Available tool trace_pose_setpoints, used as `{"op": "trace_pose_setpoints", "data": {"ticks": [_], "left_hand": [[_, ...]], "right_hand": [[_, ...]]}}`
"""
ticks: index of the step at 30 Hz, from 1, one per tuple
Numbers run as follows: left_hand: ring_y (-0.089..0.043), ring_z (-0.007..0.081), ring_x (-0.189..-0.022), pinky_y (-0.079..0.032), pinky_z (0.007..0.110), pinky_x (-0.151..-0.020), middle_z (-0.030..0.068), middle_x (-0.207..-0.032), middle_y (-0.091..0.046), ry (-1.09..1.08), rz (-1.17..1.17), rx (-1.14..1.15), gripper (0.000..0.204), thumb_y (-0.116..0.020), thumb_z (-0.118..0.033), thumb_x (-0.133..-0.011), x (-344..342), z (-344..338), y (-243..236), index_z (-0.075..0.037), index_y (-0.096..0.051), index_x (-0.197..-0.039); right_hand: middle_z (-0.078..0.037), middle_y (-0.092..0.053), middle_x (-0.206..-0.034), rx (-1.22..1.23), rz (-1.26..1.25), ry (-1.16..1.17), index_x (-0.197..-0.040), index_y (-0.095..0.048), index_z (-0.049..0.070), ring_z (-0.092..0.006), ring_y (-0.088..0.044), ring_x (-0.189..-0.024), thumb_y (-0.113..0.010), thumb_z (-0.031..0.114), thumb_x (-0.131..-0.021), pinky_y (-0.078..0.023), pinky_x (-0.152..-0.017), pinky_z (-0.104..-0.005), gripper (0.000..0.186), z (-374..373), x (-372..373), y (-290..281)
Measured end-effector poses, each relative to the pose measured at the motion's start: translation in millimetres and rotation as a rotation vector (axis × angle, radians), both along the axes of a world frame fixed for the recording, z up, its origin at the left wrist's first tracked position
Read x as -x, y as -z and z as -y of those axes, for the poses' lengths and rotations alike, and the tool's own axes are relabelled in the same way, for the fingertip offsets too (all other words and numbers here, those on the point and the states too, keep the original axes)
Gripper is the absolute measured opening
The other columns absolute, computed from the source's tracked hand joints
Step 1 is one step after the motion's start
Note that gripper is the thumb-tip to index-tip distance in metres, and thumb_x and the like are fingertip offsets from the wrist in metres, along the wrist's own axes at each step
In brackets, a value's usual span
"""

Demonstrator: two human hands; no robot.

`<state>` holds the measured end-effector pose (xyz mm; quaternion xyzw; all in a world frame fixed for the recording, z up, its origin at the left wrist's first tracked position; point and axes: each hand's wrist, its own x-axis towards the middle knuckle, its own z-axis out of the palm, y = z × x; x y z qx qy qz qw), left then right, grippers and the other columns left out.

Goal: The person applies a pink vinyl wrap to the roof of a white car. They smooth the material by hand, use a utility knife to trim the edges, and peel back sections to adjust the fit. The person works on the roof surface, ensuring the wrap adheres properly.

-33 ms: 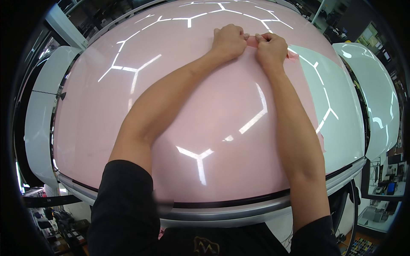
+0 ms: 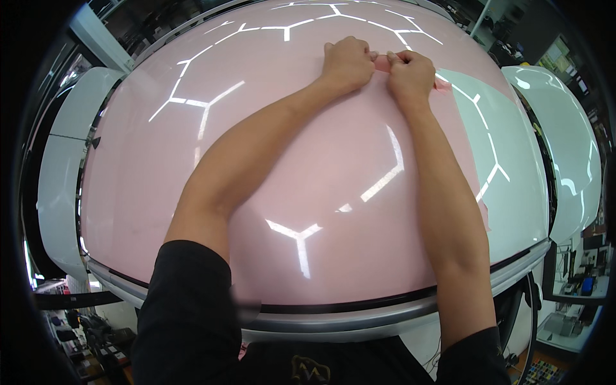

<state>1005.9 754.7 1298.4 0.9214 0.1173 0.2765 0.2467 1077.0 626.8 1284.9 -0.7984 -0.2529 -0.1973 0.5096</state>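
Note:
Glossy pink film [image 2: 308,160] covers most of a vehicle's curved roof. At the far side, my left hand [image 2: 348,64] is closed, pinching the film's edge with thumb and finger. Just right of it, my right hand [image 2: 412,76] pinches the same edge. Between the two hands a darker pink strip [image 2: 382,64] shows, where the film looks lifted or doubled. A small crumpled flap of film [image 2: 443,85] sticks out beside my right wrist. Farther right lies the uncovered pale green roof surface [image 2: 513,186]. Both forearms reach over the film.
A silver rail [image 2: 359,319] with black trim runs along the roof's near edge. Pale body panels stand beyond the roof at left [image 2: 67,167] and right [image 2: 564,154]. Another loose film corner [image 2: 485,215] lies near my right forearm. Workshop equipment [image 2: 581,285] fills the lower right.

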Motion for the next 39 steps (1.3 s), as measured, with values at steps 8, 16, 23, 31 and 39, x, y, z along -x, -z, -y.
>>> {"op": "trace_pose_setpoints", "data": {"ticks": [8, 16, 23, 31, 39], "left_hand": [[-0.066, 0.0306, -0.092, -0.037, 0.046, -0.089, 0.0150, -0.085, -0.071, -0.049, 0.020, -0.259, 0.025, -0.071, -0.030, -0.086, 8.5, 8.9, 3.3, -0.006, -0.076, -0.080], [-0.066, 0.0314, -0.095, -0.041, 0.046, -0.099, 0.0108, -0.097, -0.073, 0.095, 0.077, -0.395, 0.025, -0.069, -0.030, -0.086, 6.5, -29.6, -19.2, -0.010, -0.080, -0.096], [-0.065, 0.0275, -0.115, -0.047, 0.043, -0.102, 0.0095, -0.120, -0.072, -0.237, 0.092, -0.158, 0.023, -0.064, -0.024, -0.094, 14.7, -75.2, -71.1, -0.014, -0.077, -0.110], [-0.039, 0.0315, -0.144, -0.032, 0.044, -0.120, 0.0096, -0.149, -0.054, 0.221, -0.045, -0.184, 0.042, -0.071, -0.035, -0.093, 30.9, -106.1, 0.2, -0.023, -0.068, -0.133], [-0.062, 0.0294, -0.120, -0.047, 0.040, -0.104, 0.0091, -0.127, -0.070, 0.278, -0.001, -0.131, 0.031, -0.075, -0.033, -0.088, 17.8, -83.7, 10.7, -0.011, -0.078, -0.110]], "right_hand": [[-0.021, -0.070, -0.072, -0.060, -0.104, -0.051, -0.083, -0.078, 0.000, -0.0330, -0.068, -0.072, -0.066, 0.016, -0.083, -0.052, -0.074, -0.0404, 0.020, 1.8, -1.0, -7.3], [-0.019, -0.070, -0.123, -0.096, 0.302, -0.182, -0.131, -0.065, 0.007, -0.0341, -0.067, -0.110, -0.064, 0.024, -0.080, -0.051, -0.095, -0.0427, 0.053, -9.6, -1.8, -38.8], [-0.018, -0.068, -0.128, 0.539, 0.018, -0.182, -0.133, -0.063, 0.007, -0.0329, -0.065, -0.119, -0.071, 0.029, -0.082, -0.051, -0.100, -0.0434, 0.056, -32.7, 20.6, -46.1], [-0.015, -0.075, -0.105, 0.721, 0.144, -0.046, -0.109, -0.073, 0.010, -0.0335, -0.071, -0.099, -0.072, 0.028, -0.086, -0.056, -0.085, -0.0442, 0.029, -47.9, 40.1, -24.7], [-0.015, -0.072, -0.105, 0.182, 0.334, 0.050, -0.099, -0.071, 0.007, -0.0360, -0.067, -0.100, -0.065, 0.019, -0.091, -0.051, -0.084, -0.0474, 0.016, -37.9, 40.2, -18.1]]}}
